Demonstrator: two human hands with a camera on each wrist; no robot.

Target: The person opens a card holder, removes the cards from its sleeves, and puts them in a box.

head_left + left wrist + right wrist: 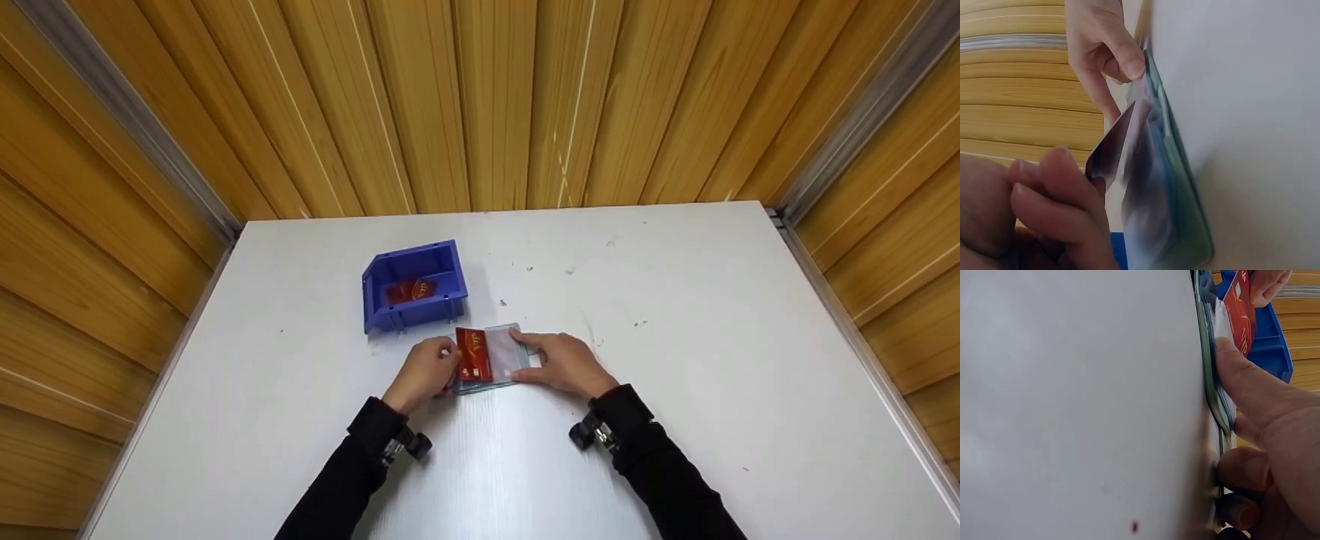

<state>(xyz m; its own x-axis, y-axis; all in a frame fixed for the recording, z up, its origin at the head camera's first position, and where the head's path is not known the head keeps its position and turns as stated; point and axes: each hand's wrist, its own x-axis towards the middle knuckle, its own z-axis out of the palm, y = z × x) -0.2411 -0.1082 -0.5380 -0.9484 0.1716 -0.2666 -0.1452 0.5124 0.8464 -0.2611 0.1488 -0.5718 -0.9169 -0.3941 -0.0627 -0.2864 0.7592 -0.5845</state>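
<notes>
Red in colour with gold lettering, the printed card [474, 355] is located directly to the right of the left grip [425, 369] and to the left of the right grip [568, 364]. The left grip is closed on the card, with curled fingers pinching its left edge. The card is tilted up from the clear-paged holder [508, 352], which lies on the table [712, 337] between the two grips. Whether the card's right edge is inside a clear pocket or only against it cannot be determined.

The right grip is closed on the right end of the holder: the thumb presses on the clear page at the near side, and the forefinger rests at the far corner. The holder's green cover [1185, 214] is at the bottom of the stack, below the clear pages.

Beyond the left grip, well apart from the right grip, stands a blue bin [420, 315]. Further red cards [411, 291] lie on its floor; their number cannot be read. Behind each grip, a black sleeve covers the forearm. Farther out, beyond both grips and the bin, wood-patterned panels [495, 105] border the table.
</notes>
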